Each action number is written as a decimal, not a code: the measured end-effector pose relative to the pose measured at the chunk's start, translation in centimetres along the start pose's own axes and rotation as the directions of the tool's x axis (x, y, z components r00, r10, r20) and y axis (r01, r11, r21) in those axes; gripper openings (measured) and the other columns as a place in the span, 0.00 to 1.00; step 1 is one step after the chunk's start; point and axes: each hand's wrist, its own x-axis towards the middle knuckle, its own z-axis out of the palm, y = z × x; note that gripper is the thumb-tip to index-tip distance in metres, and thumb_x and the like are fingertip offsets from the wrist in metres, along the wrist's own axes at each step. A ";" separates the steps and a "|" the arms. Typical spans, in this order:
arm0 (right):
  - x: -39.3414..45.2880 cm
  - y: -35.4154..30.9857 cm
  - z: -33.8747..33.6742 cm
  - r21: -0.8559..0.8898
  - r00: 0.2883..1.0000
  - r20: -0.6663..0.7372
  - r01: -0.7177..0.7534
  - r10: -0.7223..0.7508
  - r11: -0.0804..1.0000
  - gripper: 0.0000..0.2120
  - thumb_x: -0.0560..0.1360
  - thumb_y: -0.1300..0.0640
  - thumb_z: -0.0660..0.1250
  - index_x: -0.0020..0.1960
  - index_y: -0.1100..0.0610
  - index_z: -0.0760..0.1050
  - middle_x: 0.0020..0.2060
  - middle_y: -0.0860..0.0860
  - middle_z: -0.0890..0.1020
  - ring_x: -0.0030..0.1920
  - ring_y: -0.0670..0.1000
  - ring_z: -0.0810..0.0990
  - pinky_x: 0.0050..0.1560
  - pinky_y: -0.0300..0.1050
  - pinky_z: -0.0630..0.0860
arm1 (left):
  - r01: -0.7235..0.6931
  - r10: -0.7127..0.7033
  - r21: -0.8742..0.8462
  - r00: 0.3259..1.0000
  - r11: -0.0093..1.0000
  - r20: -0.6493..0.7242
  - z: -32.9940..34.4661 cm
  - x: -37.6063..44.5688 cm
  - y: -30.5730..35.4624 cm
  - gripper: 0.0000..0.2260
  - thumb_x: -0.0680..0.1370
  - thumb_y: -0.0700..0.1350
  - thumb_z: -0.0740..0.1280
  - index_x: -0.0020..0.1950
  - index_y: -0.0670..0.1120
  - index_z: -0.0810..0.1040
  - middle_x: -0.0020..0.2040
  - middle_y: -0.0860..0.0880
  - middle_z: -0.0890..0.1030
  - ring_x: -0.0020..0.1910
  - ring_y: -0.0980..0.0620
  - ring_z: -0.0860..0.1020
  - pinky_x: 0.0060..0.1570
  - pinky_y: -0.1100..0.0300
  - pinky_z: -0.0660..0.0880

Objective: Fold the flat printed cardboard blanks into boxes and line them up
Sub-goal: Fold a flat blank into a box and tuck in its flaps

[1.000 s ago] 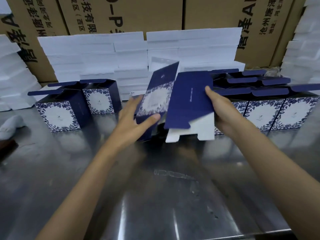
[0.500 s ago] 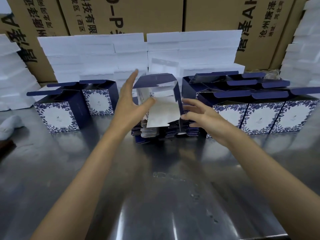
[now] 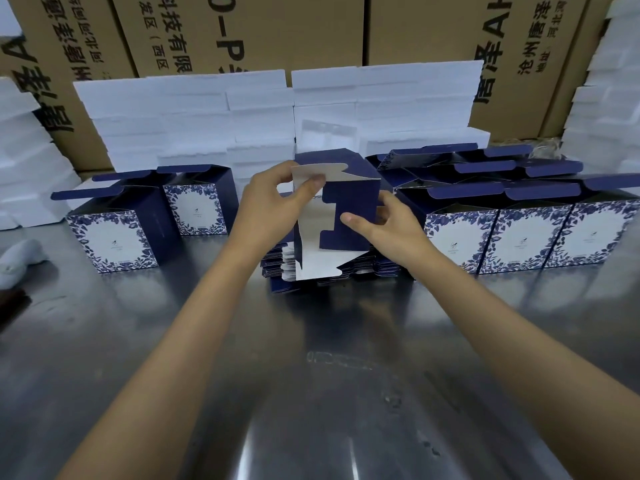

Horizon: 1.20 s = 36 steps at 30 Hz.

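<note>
A navy box blank, opened into a tube with its white-lined bottom flaps toward me, is held above a low stack of flat blanks. My left hand pinches a white flap at the tube's upper left. My right hand presses a navy flap with the thumb while its fingers curl round the tube's right side. Two folded boxes with blue floral fronts stand at the left. A row of folded boxes with open lids stands at the right, more behind it.
The steel table spreads toward me. White foam slabs are stacked at the back, with brown shipping cartons behind them. More white foam is piled at both sides. A white cloth-like thing lies at the far left.
The flat blank that both hands held spread open has been squared into a tube. Both hands have moved onto its bottom flaps, the left pinching a white flap, the right pressing a navy one.
</note>
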 end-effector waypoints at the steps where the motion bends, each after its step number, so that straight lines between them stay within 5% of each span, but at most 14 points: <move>1: 0.0 0.2 0.3 -0.035 1.000 -0.015 0.016 -0.017 0.999 0.21 0.74 0.49 0.76 0.64 0.48 0.74 0.52 0.42 0.83 0.53 0.38 0.80 0.49 0.29 0.77 | 0.005 -0.005 0.010 1.000 1.000 -0.008 0.0 0.1 -0.1 0.06 0.78 0.47 0.72 0.52 0.47 0.83 0.51 0.57 0.83 0.57 0.60 0.78 0.60 0.61 0.73; 5: -0.4 0.3 0.4 -0.172 0.997 -0.022 0.074 -0.079 0.982 0.22 0.75 0.49 0.76 0.66 0.48 0.75 0.45 0.35 0.80 0.48 0.34 0.78 0.39 0.22 0.71 | -0.001 0.001 0.019 1.000 1.000 0.007 0.1 0.5 -0.5 0.12 0.74 0.40 0.76 0.55 0.50 0.84 0.66 0.55 0.77 0.67 0.61 0.74 0.66 0.63 0.71; 8: -0.7 0.0 -0.4 -0.407 0.996 0.033 0.094 -0.088 0.909 0.19 0.74 0.44 0.75 0.61 0.51 0.76 0.46 0.43 0.83 0.48 0.48 0.81 0.48 0.42 0.76 | -0.007 0.007 -0.017 1.000 1.000 0.014 0.1 0.8 -0.8 0.13 0.75 0.37 0.74 0.55 0.52 0.85 0.63 0.53 0.81 0.67 0.59 0.75 0.66 0.66 0.70; 11: -0.9 -0.2 -1.5 -0.659 0.989 0.146 0.088 0.012 0.747 0.21 0.77 0.40 0.70 0.44 0.60 0.77 0.39 0.54 0.82 0.44 0.57 0.79 0.41 0.47 0.72 | -0.017 0.017 -0.031 1.000 0.999 0.003 0.3 0.7 -1.2 0.13 0.76 0.36 0.73 0.54 0.53 0.84 0.55 0.53 0.84 0.65 0.56 0.77 0.69 0.58 0.71; 19: -1.4 -0.8 -2.1 -0.655 0.976 0.215 0.108 0.047 0.748 0.24 0.80 0.46 0.69 0.32 0.60 0.71 0.29 0.55 0.73 0.36 0.57 0.73 0.33 0.45 0.65 | -0.038 0.039 -0.055 0.999 0.998 0.024 0.7 0.7 -1.8 0.11 0.76 0.35 0.72 0.54 0.49 0.85 0.54 0.52 0.84 0.61 0.57 0.79 0.66 0.59 0.72; 26: -0.8 -2.8 -2.8 -0.631 0.965 0.256 0.211 -0.056 0.747 0.24 0.81 0.48 0.67 0.39 0.69 0.78 0.37 0.66 0.81 0.41 0.62 0.79 0.45 0.52 0.77 | -0.017 0.022 -0.090 0.999 0.996 0.047 0.2 0.8 -1.6 0.11 0.76 0.35 0.72 0.51 0.50 0.85 0.52 0.55 0.85 0.54 0.66 0.80 0.62 0.64 0.74; 31: -0.6 -3.9 -3.6 -0.617 0.969 0.224 0.222 -0.101 0.755 0.23 0.79 0.45 0.69 0.32 0.59 0.76 0.27 0.52 0.74 0.31 0.50 0.72 0.35 0.46 0.66 | -0.023 0.027 -0.069 0.998 0.997 0.061 -0.1 0.9 -1.6 0.12 0.76 0.34 0.72 0.51 0.50 0.86 0.51 0.57 0.84 0.54 0.66 0.80 0.61 0.66 0.74; 36: -0.6 -4.6 -3.5 -0.616 0.959 0.265 0.249 -0.101 0.747 0.23 0.80 0.46 0.68 0.40 0.66 0.79 0.30 0.56 0.75 0.32 0.52 0.70 0.34 0.45 0.65 | -0.051 0.057 -0.082 0.996 0.995 0.071 -0.1 0.4 -1.6 0.13 0.76 0.33 0.71 0.49 0.52 0.85 0.51 0.59 0.84 0.52 0.69 0.79 0.56 0.72 0.72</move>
